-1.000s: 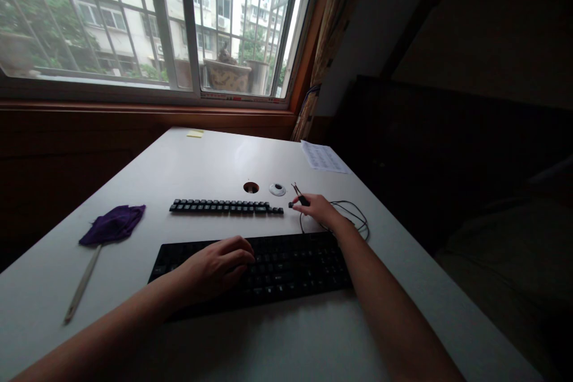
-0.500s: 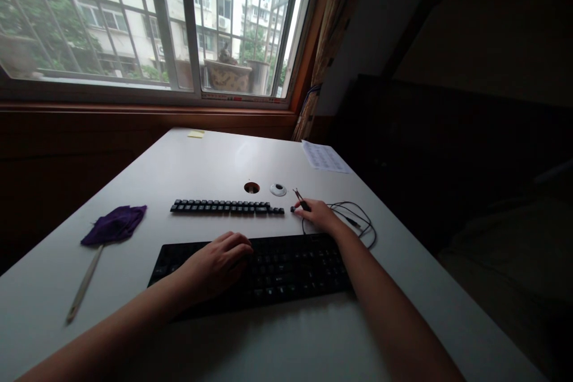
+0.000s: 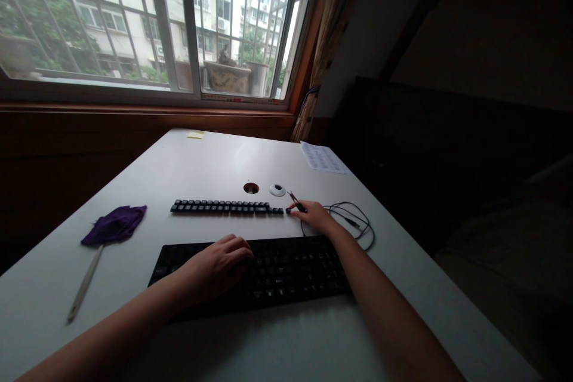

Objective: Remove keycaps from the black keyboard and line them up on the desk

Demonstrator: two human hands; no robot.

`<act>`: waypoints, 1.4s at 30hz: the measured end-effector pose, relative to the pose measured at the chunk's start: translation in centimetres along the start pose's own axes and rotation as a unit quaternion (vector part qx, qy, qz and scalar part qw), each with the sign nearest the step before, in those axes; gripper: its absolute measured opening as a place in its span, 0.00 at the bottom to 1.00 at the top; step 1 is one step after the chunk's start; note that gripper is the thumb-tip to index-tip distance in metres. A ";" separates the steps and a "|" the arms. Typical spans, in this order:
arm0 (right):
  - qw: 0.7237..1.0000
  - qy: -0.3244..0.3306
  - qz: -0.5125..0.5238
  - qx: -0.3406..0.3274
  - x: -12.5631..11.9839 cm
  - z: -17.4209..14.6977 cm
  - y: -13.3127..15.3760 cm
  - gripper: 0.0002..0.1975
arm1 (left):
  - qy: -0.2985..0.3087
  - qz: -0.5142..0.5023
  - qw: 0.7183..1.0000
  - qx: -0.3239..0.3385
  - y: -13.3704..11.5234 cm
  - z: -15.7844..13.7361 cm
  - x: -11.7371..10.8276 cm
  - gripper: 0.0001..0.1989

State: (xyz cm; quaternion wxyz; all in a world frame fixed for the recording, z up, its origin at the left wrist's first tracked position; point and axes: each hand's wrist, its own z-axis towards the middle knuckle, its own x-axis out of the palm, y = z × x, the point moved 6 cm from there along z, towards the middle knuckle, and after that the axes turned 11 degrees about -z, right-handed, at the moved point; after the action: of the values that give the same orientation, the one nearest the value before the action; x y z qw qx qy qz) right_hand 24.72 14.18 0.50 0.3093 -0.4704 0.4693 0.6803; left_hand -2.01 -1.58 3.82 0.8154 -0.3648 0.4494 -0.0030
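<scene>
A black keyboard (image 3: 286, 277) with rows of keys lies across the front of the white table. My left hand (image 3: 230, 256) rests over its left-middle part, fingers loosely bent down onto it; the fingertips are partly hidden. Beyond the keyboard stands a long row of loose black keycaps (image 3: 224, 207). At its right end, my right hand (image 3: 311, 215) is closed, with a small black keycap (image 3: 288, 210) at its fingertips. The same hand holds a thin two-pronged tool (image 3: 297, 202), which looks like a keycap puller, its prongs pointing up and left.
A coiled black cable (image 3: 358, 221) lies right of my right hand. A purple cloth (image 3: 116, 224) and a pale-handled brush or stick (image 3: 85, 283) lie at left. Behind the keycaps are a round table hole (image 3: 251, 188) and its white cover (image 3: 277, 190). Printed paper (image 3: 323, 158) lies farther back.
My right hand has moved slightly left with the tool, bringing the small keycap close to the end of the row. My left hand stays on the keyboard.
</scene>
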 end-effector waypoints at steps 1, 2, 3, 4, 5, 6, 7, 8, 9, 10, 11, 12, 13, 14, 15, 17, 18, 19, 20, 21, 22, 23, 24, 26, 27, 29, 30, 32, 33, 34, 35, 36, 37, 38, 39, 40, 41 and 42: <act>1.000 -0.001 -0.002 -0.001 0.0 0.0 0.0 0.14 | 0.001 0.001 1.000 0.000 0.0 0.0 0.0 0.13; 1.000 -0.003 -0.004 -0.003 0.0 0.0 0.1 0.14 | 0.002 0.002 1.000 -0.001 -0.1 0.0 0.0 0.12; 1.000 -0.003 -0.005 -0.004 0.0 0.0 0.1 0.14 | 0.005 0.003 1.000 -0.003 -0.1 0.1 0.0 0.12; 1.000 -0.003 -0.006 -0.006 0.0 0.0 0.0 0.14 | 0.009 0.003 1.000 -0.004 -0.2 0.1 0.0 0.12; 1.000 -0.004 -0.007 -0.006 0.0 0.0 0.0 0.14 | 0.011 0.003 1.000 -0.005 -0.2 0.1 0.0 0.11; 1.000 -0.004 -0.007 -0.007 0.0 0.0 0.0 0.15 | 0.014 0.002 1.000 -0.006 -0.3 0.1 0.0 0.11; 1.000 -0.003 -0.006 -0.007 0.0 0.0 0.0 0.15 | 0.014 0.000 1.000 -0.006 -0.3 0.1 0.0 0.11; 1.000 -0.003 -0.005 -0.006 0.1 0.0 -0.1 0.16 | 0.012 0.000 1.000 -0.006 -0.3 0.1 0.0 0.11; 1.000 -0.003 -0.003 -0.005 0.1 0.0 -0.1 0.16 | 0.011 0.000 1.000 -0.006 -0.3 0.1 0.0 0.11; 1.000 -0.002 -0.001 -0.004 0.1 0.1 -0.1 0.17 | 0.009 0.000 1.000 -0.005 -0.3 0.1 0.0 0.11; 1.000 -0.002 0.000 -0.003 0.1 0.1 -0.1 0.17 | 0.009 0.001 1.000 -0.003 -0.3 0.1 0.0 0.11; 1.000 -0.001 0.000 -0.001 0.1 0.1 -0.1 0.17 | 0.009 0.002 1.000 -0.002 -0.2 0.1 0.0 0.11; 1.000 0.000 -0.001 0.001 0.1 0.1 -0.1 0.17 | 0.008 0.003 1.000 -0.001 -0.3 0.1 0.0 0.11; 1.000 0.002 -0.003 0.002 0.1 0.2 0.0 0.17 | 0.008 0.004 1.000 -0.001 -0.3 0.1 0.0 0.11; 1.000 0.002 -0.004 0.002 0.1 0.2 0.0 0.16 | 0.008 0.005 1.000 -0.002 -0.3 0.1 0.0 0.11; 1.000 0.003 -0.005 -0.001 0.1 0.2 0.2 0.15 | 0.010 0.005 1.000 -0.005 -0.3 0.1 -0.1 0.11; 1.000 0.003 -0.005 -0.003 0.1 0.2 0.3 0.15 | 0.011 0.005 1.000 -0.006 -0.4 0.1 -0.1 0.10; 1.000 0.001 -0.004 -0.004 0.1 0.2 0.4 0.15 | 0.012 0.005 1.000 -0.007 -0.4 0.1 -0.1 0.10; 1.000 0.000 -0.003 -0.005 0.0 0.2 0.5 0.15 | 0.011 0.005 1.000 -0.007 -0.4 0.1 -0.1 0.10; 1.000 -0.001 -0.003 -0.004 0.0 0.2 0.5 0.15 | 0.009 0.005 1.000 -0.006 -0.4 0.1 -0.1 0.10; 1.000 -0.001 -0.002 -0.003 0.1 0.2 0.6 0.15 | 0.007 0.005 1.000 -0.004 -0.4 0.1 -0.1 0.11; 1.000 -0.001 -0.001 -0.003 0.1 0.2 0.6 0.15 | 0.003 0.005 1.000 0.001 -0.4 0.1 -0.1 0.11; 1.000 -0.002 0.001 -0.005 0.1 0.2 0.6 0.15 | 0.001 0.005 1.000 0.006 -0.4 0.1 -0.1 0.11; 1.000 -0.002 0.003 -0.009 0.2 0.2 0.6 0.15 | -0.001 0.004 1.000 0.014 -0.4 0.1 -0.1 0.12; 1.000 -0.003 0.004 -0.011 0.2 0.2 0.6 0.15 | -0.002 0.003 1.000 0.016 -0.4 0.1 -0.1 0.12; 1.000 -0.005 0.004 -0.015 0.2 0.3 0.6 0.15 | -0.006 0.002 1.000 0.018 -0.4 0.1 -0.1 0.11; 1.000 -0.005 0.003 -0.016 0.3 0.3 0.5 0.14 | -0.007 0.003 1.000 0.018 -0.3 0.1 -0.1 0.11; 1.000 -0.006 0.001 -0.018 0.3 0.3 0.5 0.14 | -0.004 0.005 1.000 0.013 -0.3 0.1 0.0 0.11; 1.000 -0.006 0.000 -0.018 0.3 0.3 0.5 0.14 | -0.001 0.006 1.000 0.010 -0.3 0.1 0.0 0.11; 1.000 -0.006 0.001 -0.018 0.3 0.3 0.6 0.14 | 0.002 0.007 1.000 0.008 -0.3 0.1 0.0 0.10; 1.000 -0.006 0.001 -0.017 0.3 0.3 0.6 0.14 | 0.002 0.008 1.000 0.007 -0.3 0.1 0.0 0.10; 1.000 -0.006 0.002 -0.017 0.3 0.2 0.7 0.14 | 0.001 0.007 1.000 0.008 -0.3 0.1 0.0 0.10; 1.000 -0.006 0.002 -0.017 0.2 0.2 0.7 0.14 | -0.002 0.005 1.000 0.009 -0.4 0.1 0.0 0.10; 1.000 -0.007 0.002 -0.018 0.2 0.2 0.8 0.14 | -0.004 0.004 1.000 0.010 -0.5 0.1 -0.1 0.10; 1.000 -0.007 0.002 -0.018 0.1 0.2 0.9 0.15 | -0.004 0.002 1.000 0.010 -0.5 0.1 -0.1 0.10; 1.000 -0.006 0.002 -0.018 0.1 0.2 0.9 0.15 | -0.004 0.002 1.000 0.009 -0.6 0.1 -0.2 0.10; 1.000 -0.006 0.002 -0.018 0.1 0.2 0.9 0.15 | -0.004 0.002 1.000 0.008 -0.6 0.2 -0.2 0.10; 1.000 -0.006 0.003 -0.018 0.1 0.2 0.9 0.15 | -0.002 0.003 1.000 0.007 -0.6 0.2 -0.2 0.11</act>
State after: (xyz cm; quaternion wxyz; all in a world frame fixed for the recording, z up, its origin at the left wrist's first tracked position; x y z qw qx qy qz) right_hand 23.81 13.99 0.76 0.3019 -0.4707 0.4567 0.6919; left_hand -1.81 -1.85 4.41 0.8191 -0.3577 0.4486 -0.0032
